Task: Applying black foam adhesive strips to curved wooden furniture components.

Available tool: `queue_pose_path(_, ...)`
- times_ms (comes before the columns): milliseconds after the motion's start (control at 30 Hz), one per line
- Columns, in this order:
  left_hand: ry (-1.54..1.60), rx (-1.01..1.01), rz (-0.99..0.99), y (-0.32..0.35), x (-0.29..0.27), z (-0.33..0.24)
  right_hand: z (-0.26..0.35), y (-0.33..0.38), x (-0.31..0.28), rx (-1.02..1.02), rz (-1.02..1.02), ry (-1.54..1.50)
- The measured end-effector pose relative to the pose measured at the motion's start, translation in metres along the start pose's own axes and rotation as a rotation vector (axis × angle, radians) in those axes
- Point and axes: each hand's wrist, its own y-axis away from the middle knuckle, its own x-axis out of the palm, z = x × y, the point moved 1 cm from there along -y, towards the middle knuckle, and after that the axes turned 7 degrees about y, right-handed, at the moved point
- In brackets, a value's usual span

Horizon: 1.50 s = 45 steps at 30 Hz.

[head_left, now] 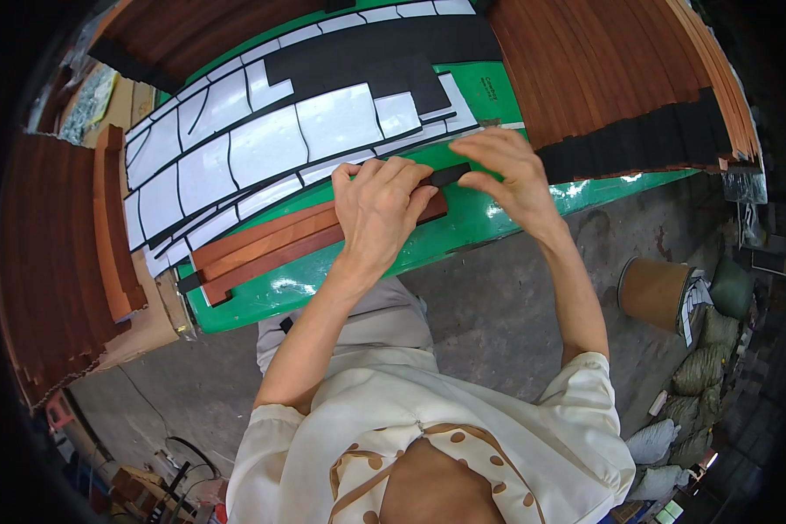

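My left hand (pixel 377 210) lies flat on the right end of a few long brown wooden strips (pixel 262 249) that rest on the green table (pixel 358 266). My right hand (pixel 508 170) pinches a small black foam strip (pixel 450 174) at the end of those wooden strips, with its fingertips touching my left fingertips. Behind my hands lie sheets of white backing with black foam strips (pixel 271 140) partly peeled off.
Stacks of brown wooden strips with black ends (pixel 620 87) fill the table's right side. More brown strips (pixel 52 253) are piled at the left on cardboard. A brown drum (pixel 651 293) and grey-green sacks (pixel 703 371) stand on the concrete floor at the right.
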Motion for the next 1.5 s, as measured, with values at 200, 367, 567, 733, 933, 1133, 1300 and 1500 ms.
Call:
queue_pose_path(200, -0.007, 0.000, -0.005, -0.001, -0.001, -0.003, -0.015, 0.011, -0.001, 0.058, 0.084, 0.050)
queue_pose_path(367, -0.010, -0.010, 0.001, -0.001, 0.000, -0.004, -0.010, 0.008, -0.001, 0.044, 0.065, 0.068)
queue_pose_path(567, 0.011, -0.022, 0.009, 0.000, -0.001, -0.003, -0.004, 0.005, -0.006, -0.020, 0.022, 0.123)
queue_pose_path(733, -0.014, -0.003, -0.012, 0.000, 0.000, -0.003, -0.007, 0.007, -0.005, -0.007, 0.029, 0.100)
queue_pose_path(933, -0.001, 0.015, -0.015, -0.001, 0.001, -0.002, -0.010, 0.009, -0.001, 0.016, 0.036, 0.077)
queue_pose_path(1133, -0.005, 0.009, -0.010, -0.002, 0.000, -0.001, -0.012, 0.008, 0.001, 0.024, 0.046, 0.048)
queue_pose_path(1300, -0.027, 0.031, -0.004, 0.000, 0.001, -0.002, -0.011, 0.011, 0.001, 0.032, 0.047, 0.037)
queue_pose_path(1500, -0.108, 0.233, -0.059, 0.004, 0.011, 0.001, 0.001, 0.024, 0.025, 0.436, -0.044, -0.415)
